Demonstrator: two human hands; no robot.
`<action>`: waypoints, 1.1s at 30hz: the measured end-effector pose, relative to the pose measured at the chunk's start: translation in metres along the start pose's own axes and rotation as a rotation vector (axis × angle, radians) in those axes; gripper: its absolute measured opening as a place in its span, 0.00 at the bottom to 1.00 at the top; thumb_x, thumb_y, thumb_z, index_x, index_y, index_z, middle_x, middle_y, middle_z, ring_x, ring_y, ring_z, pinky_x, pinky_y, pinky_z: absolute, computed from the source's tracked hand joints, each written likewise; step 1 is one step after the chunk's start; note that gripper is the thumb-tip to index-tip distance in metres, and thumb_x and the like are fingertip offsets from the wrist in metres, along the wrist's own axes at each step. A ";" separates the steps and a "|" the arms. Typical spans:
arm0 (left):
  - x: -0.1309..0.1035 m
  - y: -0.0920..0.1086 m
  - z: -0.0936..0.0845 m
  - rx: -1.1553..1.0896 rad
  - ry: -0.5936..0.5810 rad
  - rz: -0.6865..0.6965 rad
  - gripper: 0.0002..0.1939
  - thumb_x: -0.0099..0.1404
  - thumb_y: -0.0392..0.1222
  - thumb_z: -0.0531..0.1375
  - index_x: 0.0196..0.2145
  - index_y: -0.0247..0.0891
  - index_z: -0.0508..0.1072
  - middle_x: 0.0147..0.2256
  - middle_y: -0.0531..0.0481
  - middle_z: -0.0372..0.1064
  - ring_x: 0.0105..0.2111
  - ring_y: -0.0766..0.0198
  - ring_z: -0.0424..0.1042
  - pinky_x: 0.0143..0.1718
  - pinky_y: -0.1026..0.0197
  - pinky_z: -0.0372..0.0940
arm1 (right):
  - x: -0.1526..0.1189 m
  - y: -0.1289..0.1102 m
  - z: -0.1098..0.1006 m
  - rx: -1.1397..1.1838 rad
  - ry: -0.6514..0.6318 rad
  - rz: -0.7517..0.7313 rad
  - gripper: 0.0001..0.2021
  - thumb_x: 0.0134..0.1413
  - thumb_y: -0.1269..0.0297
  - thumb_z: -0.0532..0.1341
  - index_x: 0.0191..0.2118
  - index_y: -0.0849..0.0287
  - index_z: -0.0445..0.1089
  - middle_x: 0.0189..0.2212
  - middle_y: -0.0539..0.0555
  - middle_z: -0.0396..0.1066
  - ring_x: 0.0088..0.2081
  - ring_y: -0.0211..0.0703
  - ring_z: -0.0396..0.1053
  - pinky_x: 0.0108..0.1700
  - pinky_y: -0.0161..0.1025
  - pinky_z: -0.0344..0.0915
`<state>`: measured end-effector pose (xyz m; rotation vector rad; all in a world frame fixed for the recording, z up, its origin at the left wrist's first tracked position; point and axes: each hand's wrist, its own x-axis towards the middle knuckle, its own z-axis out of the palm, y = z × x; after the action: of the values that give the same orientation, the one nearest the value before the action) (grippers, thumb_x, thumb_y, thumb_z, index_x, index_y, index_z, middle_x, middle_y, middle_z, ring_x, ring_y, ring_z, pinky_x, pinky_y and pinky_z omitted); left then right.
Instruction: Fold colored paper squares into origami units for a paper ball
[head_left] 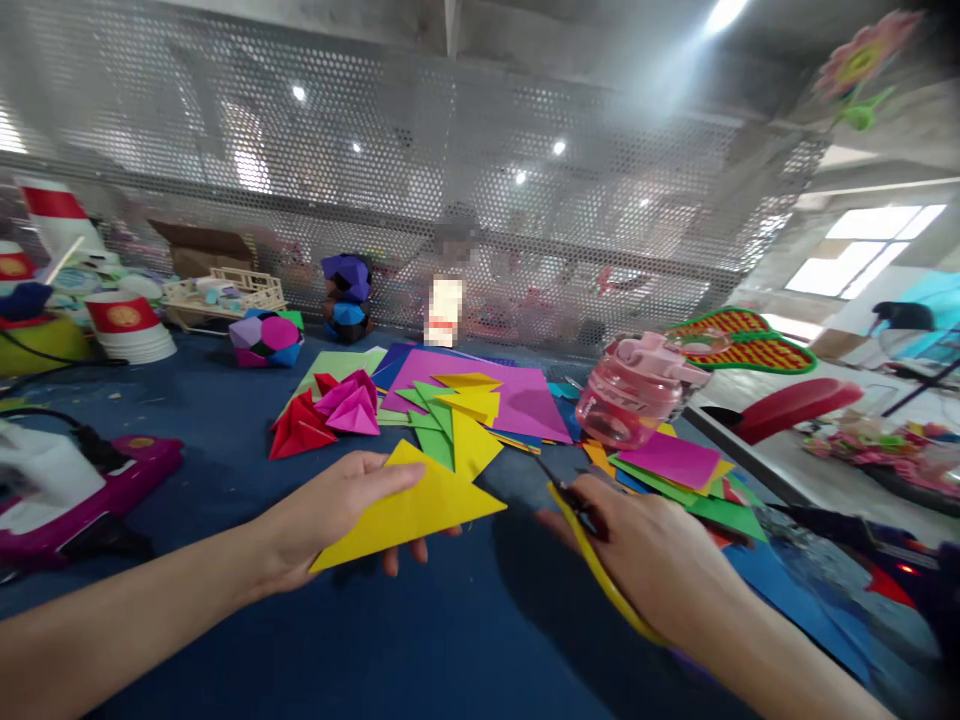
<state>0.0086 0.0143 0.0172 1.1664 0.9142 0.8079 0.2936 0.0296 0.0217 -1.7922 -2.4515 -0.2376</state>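
My left hand (pixel 345 510) grips a yellow paper triangle (pixel 427 510), thumb on top and fingertips showing below its lower edge. To its right, my right hand (pixel 645 540) is closed around dark-handled scissors (pixel 585 505), whose blade points up and left. A yellow paper piece (pixel 600 575), seen nearly edge-on, is in the same hand. The scissors and the triangle are apart. Just beyond the triangle lie folded yellow pieces (pixel 474 445) and folded green pieces (pixel 431 425). Left of these sit a red folded paper shape (pixel 301 430) and a magenta one (pixel 352 403).
A pink bottle (pixel 626 395) stands behind my right hand, beside stacked coloured sheets (pixel 667 460). A dark glue gun (pixel 885 560) is at the right. A purple power strip (pixel 112 500) lies at the left. Paper cups (pixel 129 325) and a perforated screen (pixel 375 180) are behind.
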 end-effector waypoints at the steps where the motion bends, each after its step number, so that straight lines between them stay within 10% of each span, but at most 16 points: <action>1: 0.001 0.000 -0.001 -0.023 0.023 -0.003 0.20 0.71 0.49 0.53 0.42 0.31 0.78 0.38 0.37 0.79 0.27 0.62 0.75 0.21 0.69 0.68 | 0.004 0.004 0.002 -0.030 -0.004 0.026 0.17 0.63 0.45 0.54 0.37 0.54 0.67 0.26 0.55 0.75 0.28 0.55 0.74 0.25 0.38 0.49; 9: 0.005 -0.007 -0.009 -0.151 0.081 -0.055 0.21 0.72 0.47 0.49 0.50 0.29 0.72 0.42 0.34 0.78 0.31 0.59 0.77 0.22 0.66 0.70 | 0.010 0.027 0.015 -0.120 -0.023 -0.094 0.11 0.61 0.62 0.57 0.48 0.53 0.70 0.38 0.56 0.77 0.36 0.56 0.77 0.29 0.44 0.66; 15: 0.004 -0.005 -0.006 -0.133 0.070 -0.056 0.20 0.72 0.47 0.50 0.49 0.30 0.73 0.41 0.34 0.78 0.29 0.60 0.77 0.22 0.67 0.69 | 0.005 0.006 0.009 0.019 0.364 -0.273 0.15 0.65 0.60 0.54 0.54 0.55 0.66 0.49 0.59 0.69 0.45 0.53 0.72 0.35 0.45 0.71; 19: 0.003 -0.006 -0.002 -0.103 0.044 -0.090 0.21 0.71 0.48 0.51 0.45 0.28 0.76 0.38 0.33 0.79 0.27 0.61 0.75 0.20 0.68 0.68 | -0.004 -0.024 0.005 0.247 0.426 -0.474 0.13 0.65 0.63 0.56 0.54 0.56 0.66 0.50 0.59 0.66 0.50 0.49 0.68 0.49 0.45 0.68; 28: 0.001 -0.011 -0.001 -0.025 0.070 -0.068 0.19 0.67 0.51 0.54 0.40 0.33 0.76 0.34 0.40 0.78 0.26 0.60 0.75 0.20 0.65 0.68 | 0.013 -0.063 -0.003 -0.070 0.546 -0.749 0.11 0.64 0.71 0.54 0.48 0.60 0.71 0.32 0.54 0.67 0.33 0.45 0.62 0.36 0.42 0.61; 33: 0.000 -0.003 -0.006 0.041 0.060 0.026 0.25 0.69 0.57 0.50 0.43 0.33 0.75 0.39 0.39 0.77 0.29 0.61 0.73 0.22 0.65 0.66 | 0.031 -0.063 -0.010 0.037 0.573 -0.652 0.10 0.65 0.73 0.53 0.39 0.60 0.73 0.37 0.57 0.70 0.38 0.46 0.64 0.40 0.41 0.59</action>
<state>0.0029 0.0159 0.0139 1.1968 0.9704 0.8526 0.2244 0.0380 0.0326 -0.6980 -2.4560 -0.6373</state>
